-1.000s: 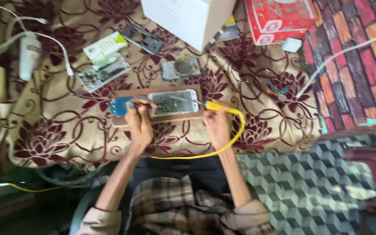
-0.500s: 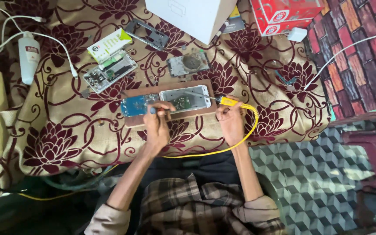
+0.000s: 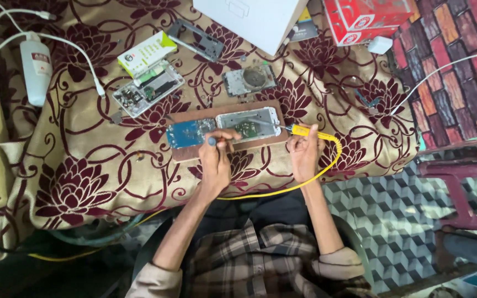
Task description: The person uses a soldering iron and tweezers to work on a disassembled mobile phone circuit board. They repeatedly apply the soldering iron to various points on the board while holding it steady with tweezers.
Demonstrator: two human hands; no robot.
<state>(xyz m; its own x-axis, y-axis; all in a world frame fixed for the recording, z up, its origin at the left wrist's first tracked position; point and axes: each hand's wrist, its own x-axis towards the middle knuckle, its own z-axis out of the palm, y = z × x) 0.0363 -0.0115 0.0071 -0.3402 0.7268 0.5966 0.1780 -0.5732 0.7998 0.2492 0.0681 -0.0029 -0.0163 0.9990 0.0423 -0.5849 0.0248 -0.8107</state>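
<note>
Floral maroon-and-cream cloth point(image 3: 84, 182) covered the tabletop, which ran almost to the right edge of the head view, where tiled floor showed below. Near the front edge lay a brown wooden board point(image 3: 194, 152) carrying an opened silver phone body point(image 3: 249, 122) beside a blue circuit board point(image 3: 186, 133).

Since half a second earlier the left hand point(image 3: 215, 160) had shifted slightly along the board, fingers closed round a small dark-tipped tool set between phone and circuit board, suggesting work continuing at that seam. The right hand point(image 3: 305, 152) was clamped on a yellow-handled soldering iron point(image 3: 307, 131), its tip at the phone's right end, its yellow cord looping to the front edge.

Behind, another dismantled phone point(image 3: 147, 88), a white box point(image 3: 249, 22) and a white bottle point(image 3: 35, 66) crowded the far side; open cloth remained at the front left corner.
</note>
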